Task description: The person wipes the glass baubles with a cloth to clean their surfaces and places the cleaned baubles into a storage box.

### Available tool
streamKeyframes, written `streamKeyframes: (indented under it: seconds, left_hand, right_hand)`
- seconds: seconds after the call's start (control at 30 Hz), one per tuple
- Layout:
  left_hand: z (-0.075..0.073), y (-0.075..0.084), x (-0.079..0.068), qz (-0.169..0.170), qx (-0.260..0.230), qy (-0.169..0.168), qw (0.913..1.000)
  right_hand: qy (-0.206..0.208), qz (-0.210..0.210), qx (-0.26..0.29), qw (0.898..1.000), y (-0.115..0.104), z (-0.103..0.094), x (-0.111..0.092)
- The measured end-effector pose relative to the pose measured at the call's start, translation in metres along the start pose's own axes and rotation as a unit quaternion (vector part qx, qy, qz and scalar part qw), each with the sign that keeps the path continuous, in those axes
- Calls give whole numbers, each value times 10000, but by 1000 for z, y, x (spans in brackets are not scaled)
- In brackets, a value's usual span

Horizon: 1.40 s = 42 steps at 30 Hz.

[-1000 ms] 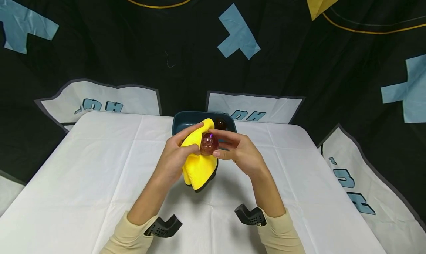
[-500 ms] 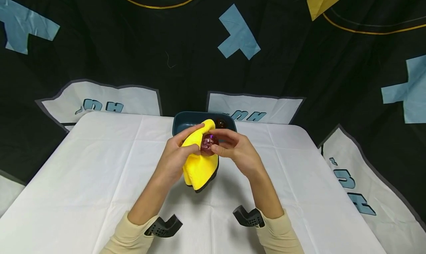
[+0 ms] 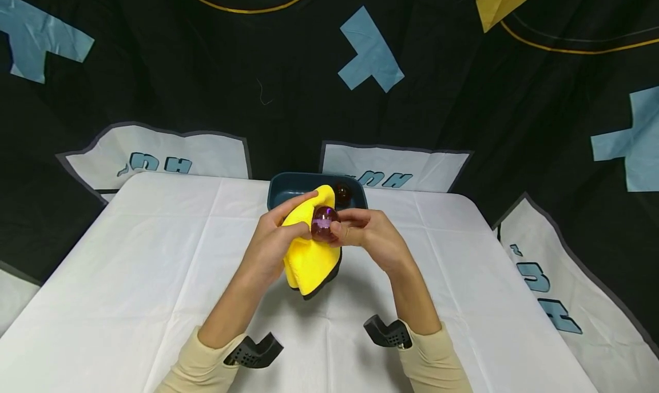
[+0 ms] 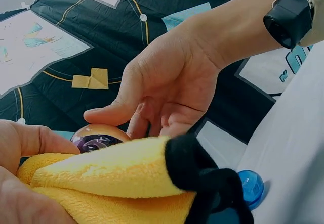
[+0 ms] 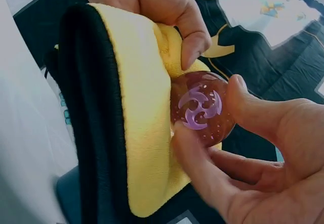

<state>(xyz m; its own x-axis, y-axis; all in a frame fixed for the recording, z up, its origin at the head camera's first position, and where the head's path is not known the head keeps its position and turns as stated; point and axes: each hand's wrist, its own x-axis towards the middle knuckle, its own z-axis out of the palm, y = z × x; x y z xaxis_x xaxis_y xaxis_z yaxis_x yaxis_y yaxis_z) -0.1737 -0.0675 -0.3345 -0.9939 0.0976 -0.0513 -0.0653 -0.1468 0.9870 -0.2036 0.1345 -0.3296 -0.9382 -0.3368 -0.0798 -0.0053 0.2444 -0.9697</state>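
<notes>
A see-through reddish-purple ball (image 3: 323, 224) bearing a purple swirl emblem sits against a yellow cloth (image 3: 309, 264) with black backing. My left hand (image 3: 275, 235) grips the folded cloth behind the ball, its thumb on the ball's near left side. From the other side, my right hand (image 3: 376, 235) pinches the ball between thumb and fingers. The right wrist view shows the emblem on the ball (image 5: 202, 107) facing that camera, between the right thumb and a fingertip. In the left wrist view the cloth (image 4: 116, 173) covers the ball's lower part.
Behind the hands, a dark teal tray (image 3: 288, 182) stands near the table's far edge with a dark amber ball (image 3: 342, 193) in it. A blue ball (image 4: 251, 187) shows beyond the cloth in the left wrist view. White cloth covers the table (image 3: 154, 267).
The ball has turned in my right fingers, and a pale purple band now shows on it. My right fingers have shifted lower around its side. The left hand keeps its hold on the cloth.
</notes>
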Motion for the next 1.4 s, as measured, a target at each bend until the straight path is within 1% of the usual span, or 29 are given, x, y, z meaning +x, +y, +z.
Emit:
streamKeyframes:
  seconds: [0.07,0.17,0.27,0.33,0.4,0.47,0.6,0.73,0.87,0.97,1.1,1.2,1.27,1.4]
  left_hand:
    - [0,0,0,5,-10,8,10000]
    - [0,1,0,1,-9,17,10000]
    - [-1,1,0,6,-29,8,10000]
    - [-1,1,0,15,-62,-3,10000]
    - [-1,0,0,27,-87,-3,10000]
    - [-1,0,0,41,-87,-24,10000]
    - [0,1,-1,14,-43,-61,10000]
    - [0,2,-1,-1,-57,-73,10000]
    - [-1,2,0,32,-65,-70,9999]
    - [-2,2,1,18,-84,-65,9999]
    - [-1,2,1,-25,-171,-86,9998]
    - [-1,2,1,-40,-203,-120,9997]
    - [-1,1,1,-48,-174,-118,9998]
    - [-1,1,1,-69,-102,-90,9999]
  right_hand:
    - [64,-11,5,10000,-1,2,0]
    - [153,-198,57,9997,-2,4,0]
    - [86,-409,195,9989,-3,4,-1]
    - [-40,-464,277,9985,-4,3,-2]
    - [-153,-484,281,9983,-4,1,-2]
    - [-183,-476,211,9985,-4,0,-2]
    - [-61,-276,64,9996,-3,-1,-3]
    - [-37,-97,115,9999,-3,0,-2]
    - [114,-165,88,9998,-4,4,-1]
    - [210,-312,28,9993,-5,5,-1]
    - [-5,-527,21,9986,-6,1,-3]
    - [-125,-588,17,9982,-5,-2,-3]
    - [-35,-471,-54,9989,-4,-1,-2]
    - [135,-66,-44,9999,-4,1,-1]
